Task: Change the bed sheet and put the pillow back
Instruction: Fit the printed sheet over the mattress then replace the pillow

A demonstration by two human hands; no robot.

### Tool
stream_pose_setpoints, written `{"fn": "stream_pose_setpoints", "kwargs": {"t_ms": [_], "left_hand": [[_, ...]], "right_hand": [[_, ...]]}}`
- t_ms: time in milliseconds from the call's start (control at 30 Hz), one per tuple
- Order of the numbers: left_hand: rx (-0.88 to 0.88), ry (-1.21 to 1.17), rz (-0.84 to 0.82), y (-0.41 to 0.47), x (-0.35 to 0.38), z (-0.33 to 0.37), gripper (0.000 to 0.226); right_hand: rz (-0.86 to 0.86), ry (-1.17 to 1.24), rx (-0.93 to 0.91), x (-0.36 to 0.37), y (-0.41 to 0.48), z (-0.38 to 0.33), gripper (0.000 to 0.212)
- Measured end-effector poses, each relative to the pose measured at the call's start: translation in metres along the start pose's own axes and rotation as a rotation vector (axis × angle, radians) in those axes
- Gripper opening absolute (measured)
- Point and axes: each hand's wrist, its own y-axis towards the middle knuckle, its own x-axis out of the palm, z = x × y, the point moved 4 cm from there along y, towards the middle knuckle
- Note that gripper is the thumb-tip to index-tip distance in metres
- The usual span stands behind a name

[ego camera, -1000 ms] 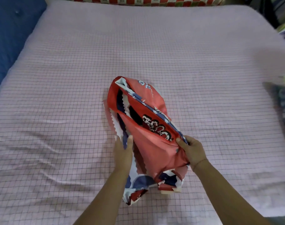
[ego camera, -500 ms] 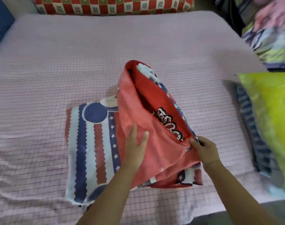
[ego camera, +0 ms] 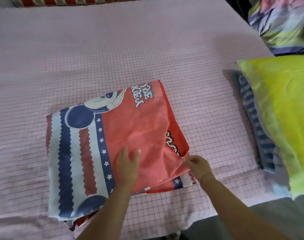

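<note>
Two contacts nearest me: my left hand [ego camera: 127, 168] lies flat, fingers straight, on the folded red, white and blue cartoon-print bed sheet [ego camera: 113, 144], I judge to pin its layers. My right hand [ego camera: 198, 166] pinches the sheet's right edge, likely to open a fold. The sheet rests on the pink checked mattress [ego camera: 147, 49]. Right of the sheet, the yellow-green pillow [ego camera: 283, 110] waits.

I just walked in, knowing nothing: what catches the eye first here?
A folded red sheet with blue and white stripes lies mid-bed on the pink checked mattress. The left hand rests flat on it; the right hand pinches its edge. A bright yellow pillow sits at the right.
</note>
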Motion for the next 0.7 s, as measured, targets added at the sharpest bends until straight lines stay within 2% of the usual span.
{"fn": "stream_pose_setpoints", "kwargs": {"t_ms": [67, 200, 267, 333, 367, 467, 567, 700], "left_hand": [[-0.084, 0.059, 0.088, 0.000, -0.020, -0.041, 0.094], [-0.272, 0.208, 0.243, -0.011, -0.077, -0.116, 0.085], [-0.329, 0.232, 0.283, -0.013, -0.100, -0.147, 0.076], [-0.359, 0.248, 0.314, -0.013, -0.120, -0.169, 0.079], [-0.370, 0.246, 0.336, -0.011, -0.128, -0.180, 0.081], [-0.398, 0.083, 0.321, -0.007, -0.142, -0.201, 0.079], [-0.318, -0.202, 0.260, -0.008, -0.144, -0.205, 0.068], [-0.374, -0.324, 0.213, -0.018, -0.146, -0.214, 0.064]], "right_hand": [[-0.017, -0.008, 0.061, 0.027, -0.012, 0.009, 0.017], [0.047, 0.021, 0.067, 0.076, -0.039, 0.018, 0.027], [0.083, 0.033, 0.079, 0.096, -0.049, 0.019, 0.035], [0.133, 0.069, 0.087, 0.112, -0.058, 0.015, 0.043], [0.156, 0.085, 0.078, 0.120, -0.063, 0.012, 0.054], [0.208, 0.101, 0.051, 0.139, -0.071, 0.008, 0.081], [0.240, 0.126, 0.063, 0.153, -0.075, 0.006, 0.080], [0.201, 0.182, 0.138, 0.174, -0.077, 0.009, 0.072]]}}
